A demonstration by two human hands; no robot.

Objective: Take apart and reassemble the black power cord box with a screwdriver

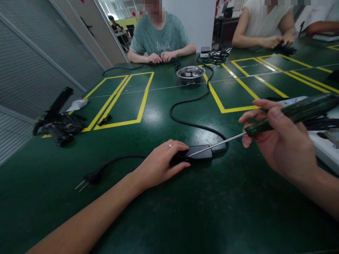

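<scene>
Power adapter [201, 152], black and oblong, lies on the green table [148, 222], well in from the left edge and well apart from the far edge. Toward that left edge, a two-pin plug [92, 177] ends the cord [124, 155] leading out beside the left hand [160, 163]. This hand is the nearer one, gripping the adapter's left end, thumb along its near side, fingers across the far side. The adapter's long axis runs roughly left to right, away from those fingertips. A long-shafted screwdriver [299, 110] slants down from the right, its tip seemingly meeting the adapter near the left fingertips; whether it sits in a seam, I cannot tell. Farther right, the right hand [287, 148] holds its handle between thumb and fingers.
</scene>
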